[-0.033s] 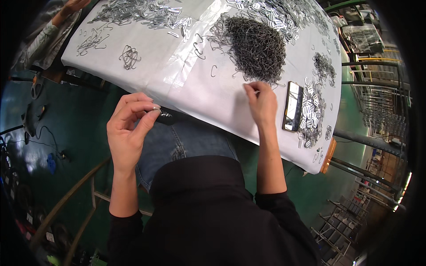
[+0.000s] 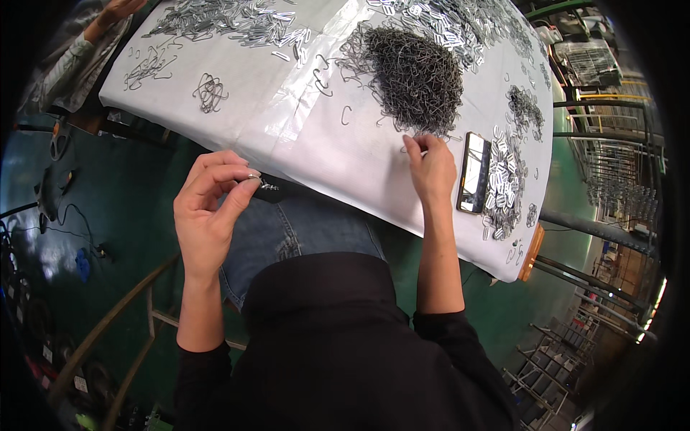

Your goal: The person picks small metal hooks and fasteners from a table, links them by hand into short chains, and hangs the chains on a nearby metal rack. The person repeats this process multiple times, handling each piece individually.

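Observation:
My left hand [image 2: 215,197] is raised just off the table's near edge, thumb and fingers pinched on a small bunch of shiny metal pieces [image 2: 269,187]; their exact shape is too small to make out. Over the white-covered table, my right hand [image 2: 433,169] has its thumb and forefinger closed at the near side of a big dark heap of wire hooks [image 2: 417,79]. A thin curved wire hook [image 2: 404,150] shows at its fingertips. Left of the heap lie a few loose C-shaped hooks [image 2: 346,115].
A phone [image 2: 474,172] lies right of my right hand, beside a pile of flat slotted metal buckles [image 2: 504,183]. More metal pieces [image 2: 244,21] spread over the far side. At the far left a co-worker's arm [image 2: 79,50] shows. Metal racks [image 2: 622,172] stand at the right.
My right hand has shifted slightly to the right beside the heap. The left hand stays in place, while the metal pieces in its pinch hang a little differently.

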Demonstrator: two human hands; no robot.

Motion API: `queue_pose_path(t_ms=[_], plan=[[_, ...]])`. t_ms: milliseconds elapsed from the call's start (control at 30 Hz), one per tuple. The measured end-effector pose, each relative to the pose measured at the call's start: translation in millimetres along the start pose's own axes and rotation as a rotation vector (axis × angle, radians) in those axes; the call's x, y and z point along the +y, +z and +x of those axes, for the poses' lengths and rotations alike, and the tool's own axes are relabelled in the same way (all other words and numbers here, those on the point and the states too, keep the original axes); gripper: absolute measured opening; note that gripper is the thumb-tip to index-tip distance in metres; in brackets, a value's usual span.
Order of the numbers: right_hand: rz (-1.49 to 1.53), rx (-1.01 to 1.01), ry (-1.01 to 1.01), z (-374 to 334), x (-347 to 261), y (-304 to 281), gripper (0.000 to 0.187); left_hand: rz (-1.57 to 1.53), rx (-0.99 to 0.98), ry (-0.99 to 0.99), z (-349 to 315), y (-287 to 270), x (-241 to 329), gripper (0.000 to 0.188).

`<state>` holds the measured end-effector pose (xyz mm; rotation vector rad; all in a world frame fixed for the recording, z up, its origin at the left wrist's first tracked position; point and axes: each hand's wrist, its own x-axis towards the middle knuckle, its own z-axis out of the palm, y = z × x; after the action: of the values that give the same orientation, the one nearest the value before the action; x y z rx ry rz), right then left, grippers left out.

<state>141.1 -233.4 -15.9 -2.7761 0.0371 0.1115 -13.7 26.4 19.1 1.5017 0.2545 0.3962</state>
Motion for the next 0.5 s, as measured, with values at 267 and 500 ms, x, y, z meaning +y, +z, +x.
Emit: queue_pose_path(t_ms=[267, 500], plan=[[-0.131, 0.0, -0.115, 26, 23, 33, 0.022, 0.02, 0.017, 0.04, 0, 5, -4, 0.013], [0.971, -0.547, -0.09, 18, 2, 19, 0.012, 0.015, 0.047, -0.063, -3, 6, -5, 0.013]])
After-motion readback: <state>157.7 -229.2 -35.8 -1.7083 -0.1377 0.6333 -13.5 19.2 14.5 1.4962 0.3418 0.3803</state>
